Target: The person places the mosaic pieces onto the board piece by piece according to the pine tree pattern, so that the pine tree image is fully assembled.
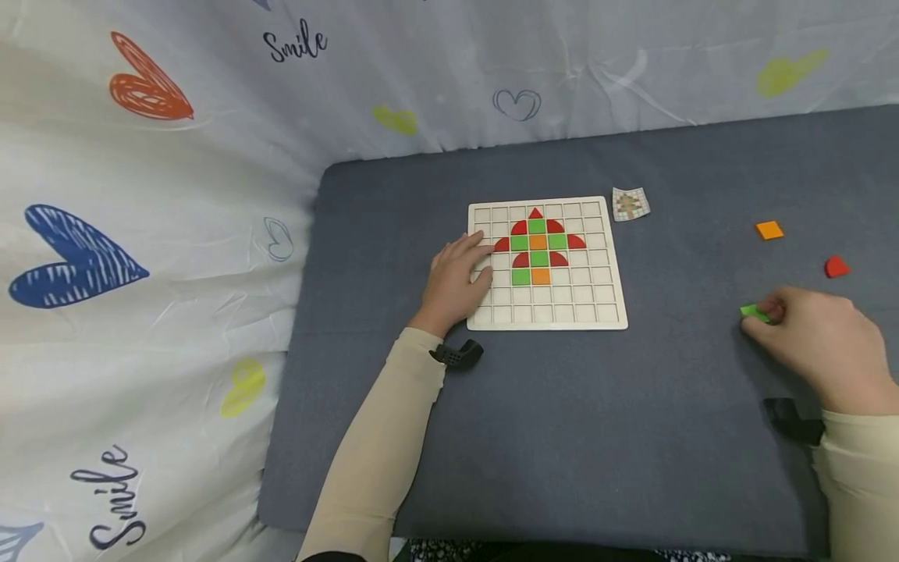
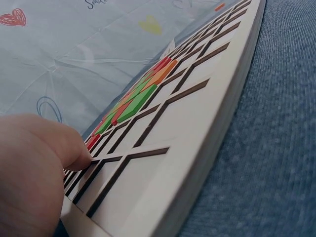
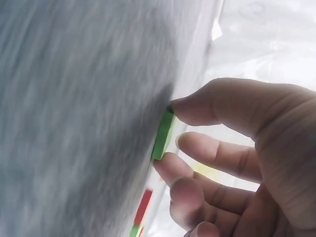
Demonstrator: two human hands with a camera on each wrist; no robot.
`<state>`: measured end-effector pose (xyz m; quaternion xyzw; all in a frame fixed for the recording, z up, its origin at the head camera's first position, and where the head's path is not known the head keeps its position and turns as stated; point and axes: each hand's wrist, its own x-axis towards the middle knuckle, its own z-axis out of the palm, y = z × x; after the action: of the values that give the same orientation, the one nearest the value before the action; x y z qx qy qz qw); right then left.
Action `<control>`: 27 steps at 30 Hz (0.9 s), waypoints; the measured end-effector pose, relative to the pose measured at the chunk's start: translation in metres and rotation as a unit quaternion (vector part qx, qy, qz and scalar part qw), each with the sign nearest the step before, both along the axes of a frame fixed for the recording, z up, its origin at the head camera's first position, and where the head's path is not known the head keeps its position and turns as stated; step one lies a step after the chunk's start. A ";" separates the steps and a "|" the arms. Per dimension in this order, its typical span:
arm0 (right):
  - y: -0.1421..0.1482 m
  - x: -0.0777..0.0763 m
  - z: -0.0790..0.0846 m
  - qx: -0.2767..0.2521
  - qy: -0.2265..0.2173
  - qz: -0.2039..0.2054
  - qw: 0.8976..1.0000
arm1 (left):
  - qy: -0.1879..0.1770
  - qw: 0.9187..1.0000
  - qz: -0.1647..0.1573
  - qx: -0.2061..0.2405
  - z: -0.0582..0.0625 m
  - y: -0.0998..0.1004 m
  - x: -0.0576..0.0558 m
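Observation:
A pale gridded board [image 1: 583, 314] lies on the grey table, its cells partly filled with red, green and orange tiles in a tree-like pattern. My left hand [image 1: 453, 282] rests across the board's left edge with fingers extended, fingertips beside the leftmost red piece [image 1: 502, 245]. In the left wrist view, the thumb [image 2: 74, 150] lies over the grid cells. Off to the right, my right hand [image 1: 829, 339] pinches a green square tile [image 1: 753, 313] between thumb and fingertips. The right wrist view shows that green tile [image 3: 164, 132] edge-on, thumb at one end and a finger at the other.
A small card [image 1: 630, 204] printed with a pattern lies past the board's upper right corner. An orange square tile [image 1: 769, 229] and a red rounded piece [image 1: 836, 267] lie loose beyond the right hand. A printed curtain [image 1: 449, 70] hangs along the table's back and left sides.

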<state>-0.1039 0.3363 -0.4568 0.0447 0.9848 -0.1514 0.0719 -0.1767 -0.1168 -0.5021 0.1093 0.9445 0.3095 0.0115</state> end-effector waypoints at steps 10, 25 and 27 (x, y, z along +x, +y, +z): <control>-0.032 -0.014 0.003 -0.015 0.005 0.054 0.998 | 0.002 1.000 0.002 -0.001 0.000 0.000 0.000; -0.090 -0.044 0.027 -0.007 0.020 0.169 0.985 | 0.007 1.000 0.001 -0.003 0.000 0.000 0.000; -0.101 -0.046 0.030 -0.007 0.033 0.193 0.981 | 0.007 1.000 0.000 -0.004 0.000 0.000 0.000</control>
<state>-0.1502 0.2353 -0.4270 -0.1515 0.9758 -0.1428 0.0671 -0.1768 -0.1171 -0.5019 0.1109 0.9458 0.3053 0.0056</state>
